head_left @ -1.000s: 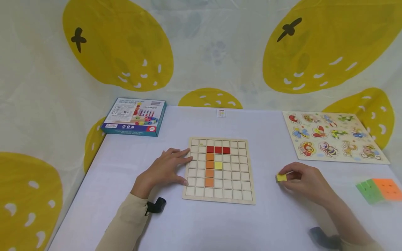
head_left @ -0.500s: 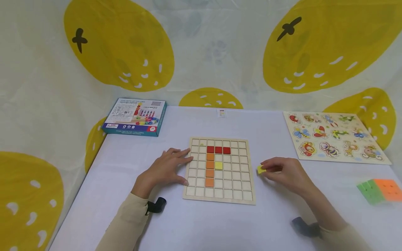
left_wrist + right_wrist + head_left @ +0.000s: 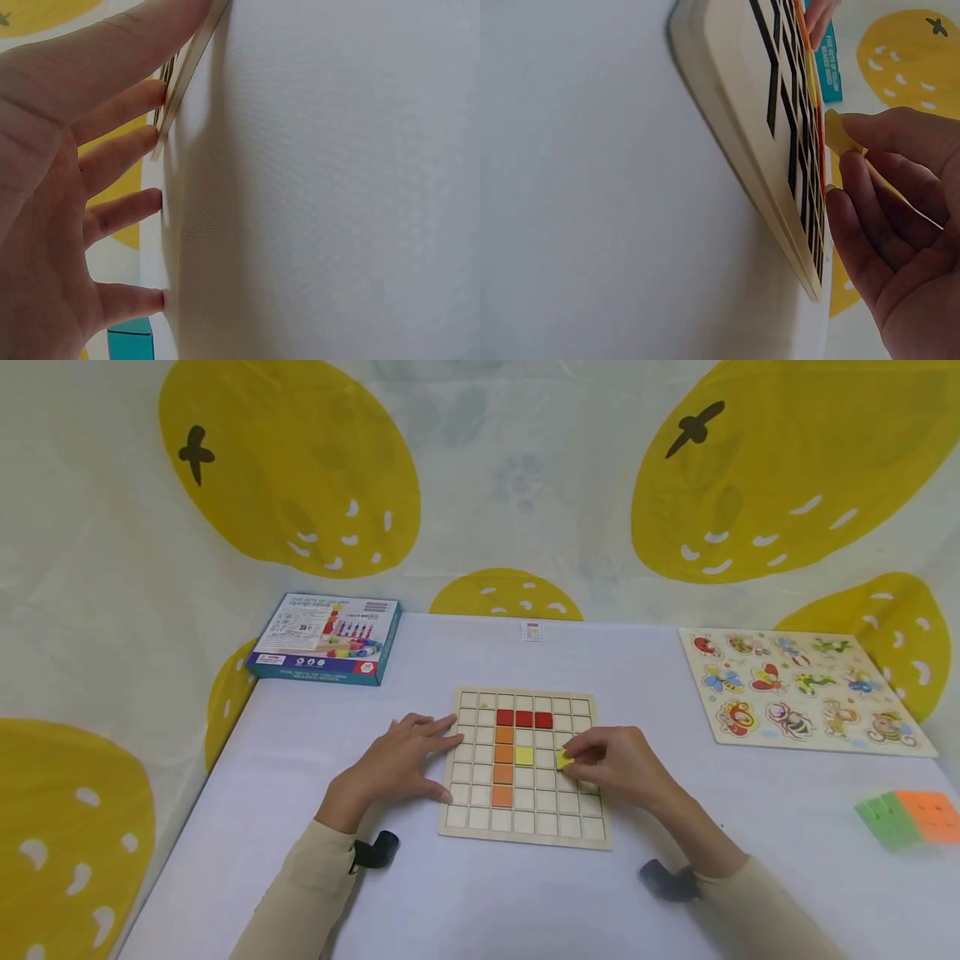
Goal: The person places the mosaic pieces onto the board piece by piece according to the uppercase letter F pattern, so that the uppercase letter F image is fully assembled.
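A wooden grid board (image 3: 525, 842) lies on the white table. Set in its squares are red tiles (image 3: 524, 718) in a short row, orange tiles (image 3: 502, 753) in a column, and a single yellow tile (image 3: 524, 756). My right hand (image 3: 626, 764) pinches another yellow tile (image 3: 843, 133) between thumb and fingers over the board's right half. With fingers spread, my left hand (image 3: 397, 760) rests at the board's left edge; in the left wrist view its thumb (image 3: 142, 34) touches the rim.
A boxed toy set (image 3: 322, 639) stands at the back left. A small pattern card (image 3: 533, 631) lies at the back middle. On the right are an insect puzzle board (image 3: 806, 689) and a green and orange cube (image 3: 911, 818).
My right hand has carried the pinched yellow tile leftward, from the table right of the board to above its right-hand squares. The left hand stays at the board's edge.
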Demonstrator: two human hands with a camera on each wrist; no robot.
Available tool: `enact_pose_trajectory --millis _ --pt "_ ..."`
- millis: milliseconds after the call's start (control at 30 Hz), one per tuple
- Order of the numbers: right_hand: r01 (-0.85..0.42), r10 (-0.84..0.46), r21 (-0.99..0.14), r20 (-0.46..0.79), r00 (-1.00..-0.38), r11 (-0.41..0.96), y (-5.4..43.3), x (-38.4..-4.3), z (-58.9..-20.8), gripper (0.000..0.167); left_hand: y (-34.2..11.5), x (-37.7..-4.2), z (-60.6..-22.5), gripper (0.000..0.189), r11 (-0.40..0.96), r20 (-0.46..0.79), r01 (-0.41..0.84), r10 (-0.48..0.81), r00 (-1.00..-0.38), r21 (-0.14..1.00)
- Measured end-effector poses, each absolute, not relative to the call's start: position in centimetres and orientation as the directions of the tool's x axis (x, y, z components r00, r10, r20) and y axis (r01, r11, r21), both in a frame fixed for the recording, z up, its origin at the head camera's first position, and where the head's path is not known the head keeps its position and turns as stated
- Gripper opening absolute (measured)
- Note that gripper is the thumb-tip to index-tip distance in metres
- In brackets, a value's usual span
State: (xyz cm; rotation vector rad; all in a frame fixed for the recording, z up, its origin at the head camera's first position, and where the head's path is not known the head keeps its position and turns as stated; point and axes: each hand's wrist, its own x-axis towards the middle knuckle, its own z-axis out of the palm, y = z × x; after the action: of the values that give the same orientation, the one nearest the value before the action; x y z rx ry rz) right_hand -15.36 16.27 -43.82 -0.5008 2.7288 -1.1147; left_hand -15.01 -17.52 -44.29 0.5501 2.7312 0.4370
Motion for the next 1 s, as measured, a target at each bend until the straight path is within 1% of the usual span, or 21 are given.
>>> enact_pose_trajectory --millis 400,767,1000 --pt "-0.244 -0.365 -0.678 -0.040 -0.930 0.694 14.1 -16.2 -44.4 0.015 -17.4 -15.2 -44.3 0.093 0.877 -0.248 0.316 0.417 -0.874 0.361" --pt "-0.280 -0.393 -0.647 -0.034 -0.919 0.710 13.5 -16.6 -44.2 0.016 -17.6 -15.2 -44.1 0.094 0.873 -0.240 0.327 0.426 -0.872 0.362" --pt "-0.252 -0.380 -0.658 -0.055 -0.924 0.709 13.9 -16.3 -44.5 0.017 -17.5 -15.0 -44.3 0.094 0.876 -0.249 0.323 0.423 -0.871 0.358"
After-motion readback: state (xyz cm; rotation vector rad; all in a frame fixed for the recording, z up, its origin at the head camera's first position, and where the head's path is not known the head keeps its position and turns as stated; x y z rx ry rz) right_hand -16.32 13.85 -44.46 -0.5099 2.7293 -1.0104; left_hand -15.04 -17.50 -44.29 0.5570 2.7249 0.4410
